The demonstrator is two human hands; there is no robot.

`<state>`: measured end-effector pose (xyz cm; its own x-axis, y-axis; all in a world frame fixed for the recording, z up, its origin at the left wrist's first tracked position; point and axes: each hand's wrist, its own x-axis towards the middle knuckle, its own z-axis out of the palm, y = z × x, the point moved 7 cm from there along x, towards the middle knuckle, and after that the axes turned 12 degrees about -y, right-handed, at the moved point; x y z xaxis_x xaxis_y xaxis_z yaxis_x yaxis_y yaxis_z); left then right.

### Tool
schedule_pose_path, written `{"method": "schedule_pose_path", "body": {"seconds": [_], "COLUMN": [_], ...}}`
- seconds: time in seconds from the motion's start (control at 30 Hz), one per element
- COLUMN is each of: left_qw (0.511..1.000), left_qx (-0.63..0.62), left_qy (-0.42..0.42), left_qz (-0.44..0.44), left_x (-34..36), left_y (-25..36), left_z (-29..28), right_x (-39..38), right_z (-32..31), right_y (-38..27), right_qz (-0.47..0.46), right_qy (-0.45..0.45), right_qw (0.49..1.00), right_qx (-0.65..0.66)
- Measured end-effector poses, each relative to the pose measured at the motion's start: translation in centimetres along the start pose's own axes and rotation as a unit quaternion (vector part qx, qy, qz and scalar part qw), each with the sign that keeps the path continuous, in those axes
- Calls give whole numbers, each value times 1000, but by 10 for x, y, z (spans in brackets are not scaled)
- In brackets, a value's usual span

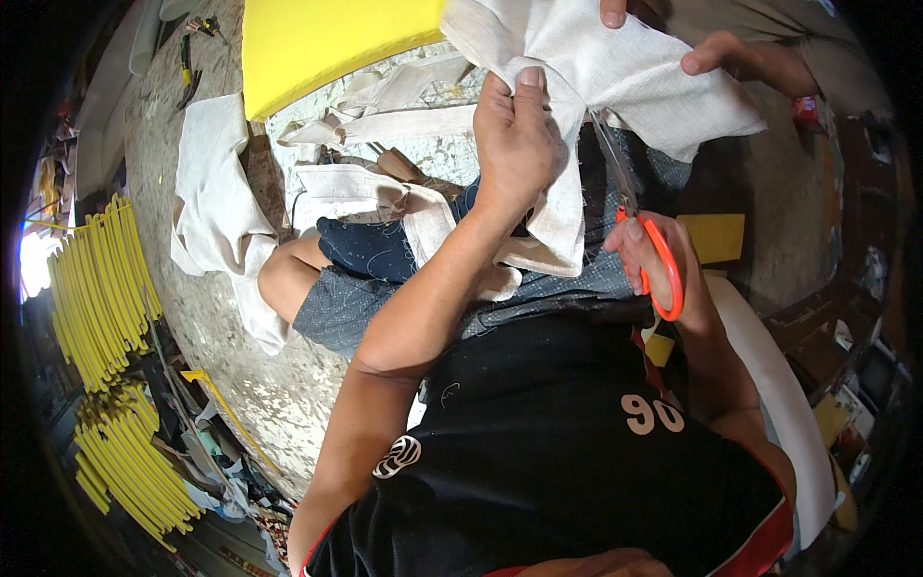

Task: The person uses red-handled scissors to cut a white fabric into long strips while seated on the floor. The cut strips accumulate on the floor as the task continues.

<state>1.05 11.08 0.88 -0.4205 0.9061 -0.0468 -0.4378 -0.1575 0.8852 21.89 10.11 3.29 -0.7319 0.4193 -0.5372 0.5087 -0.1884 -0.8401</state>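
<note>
My left hand [516, 144] is closed on a piece of off-white cloth [577, 58], its thumb pressed on top near the upper middle. In my right hand [646, 252] is a pair of scissors [626, 192] with orange handles, fingers through the loops. The blades point up and away from me, their tips at the cloth's near edge, partly covered by it. Across from me, a co-worker's hand [731, 60] holds the right side of the same cloth, and fingertips [613, 12] touch its far edge. A strip of the cloth hangs down over my lap.
A yellow foam-like slab [336, 48] lies at the far side. Off-white strips [413, 125] and another cloth [226, 212] lie to the left on the worn surface [154, 144]. Stacked yellow tubes [101, 288] stand farther left. A white roll [779, 385] is at my right.
</note>
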Motion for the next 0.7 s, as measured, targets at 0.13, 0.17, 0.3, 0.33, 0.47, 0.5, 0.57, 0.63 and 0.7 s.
{"method": "schedule_pose_path", "body": {"seconds": [0.13,0.17,0.3,0.33,0.47,0.5,0.57,0.63,0.7], "left_qw": [1000,1000,1000,1000,1000,1000,1000,1000,1000], "left_qx": [-5,-15,-3,1,-3,3,16,4,-1], "left_qy": [-5,-6,-6,-8,-4,-3,-1,-4,-5], "left_qz": [5,1,15,19,10,12,16,20,22], "left_x": [5,5,8,10,8,9,10,10,10], "left_y": [1,0,0,-1,-2,-2,-3,-3,-4], "left_z": [0,1,0,0,2,1,0,0,-2], "right_x": [3,4,10,11,14,14,12,9,10], "right_z": [0,-2,-6,-7,-10,-10,-9,-8,-7], "right_y": [2,2,0,-1,3,3,4,4,3], "right_qz": [14,11,-1,-4,15,17,20,23,20], "right_qy": [4,12,25,24,35,37,33,21,16], "right_qw": [1000,1000,999,999,999,999,999,999,1000], "right_qx": [9,13,25,27,28,30,25,8,18]}}
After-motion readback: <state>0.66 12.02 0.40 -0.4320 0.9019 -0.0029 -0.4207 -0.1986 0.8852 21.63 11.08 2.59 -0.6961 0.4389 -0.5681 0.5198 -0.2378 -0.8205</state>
